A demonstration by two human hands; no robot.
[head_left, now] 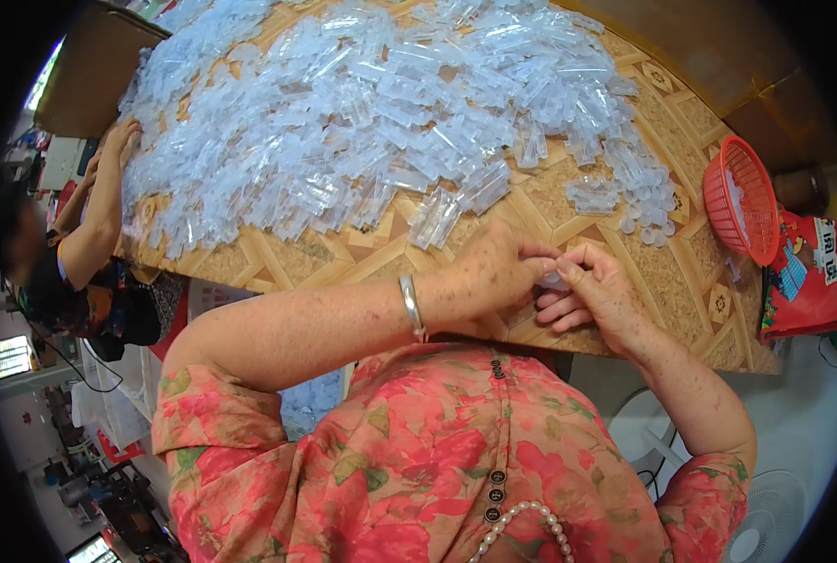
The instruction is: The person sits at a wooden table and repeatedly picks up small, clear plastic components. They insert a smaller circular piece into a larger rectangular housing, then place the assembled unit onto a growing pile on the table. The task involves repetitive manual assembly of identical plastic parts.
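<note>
My left hand (494,267) and my right hand (599,293) meet at the near edge of the patterned table. Between their pinched fingertips sits a small clear plastic piece (552,280), mostly covered by the fingers, so its exact shape is hard to make out. Ahead of my hands lies a big heap of clear, flat plastic tube-like pieces (372,113). A few of these pieces (461,202) lie closest to my left hand. Beyond my right hand, several small round translucent caps (648,211) rest in a loose cluster beside another clear piece (592,194).
A red plastic basket (742,199) stands at the table's right edge, with a red printed bag (806,277) beside it. Far left, another person (85,235) reaches toward the heap near a cardboard box (99,70). A white fan (770,516) stands at the lower right.
</note>
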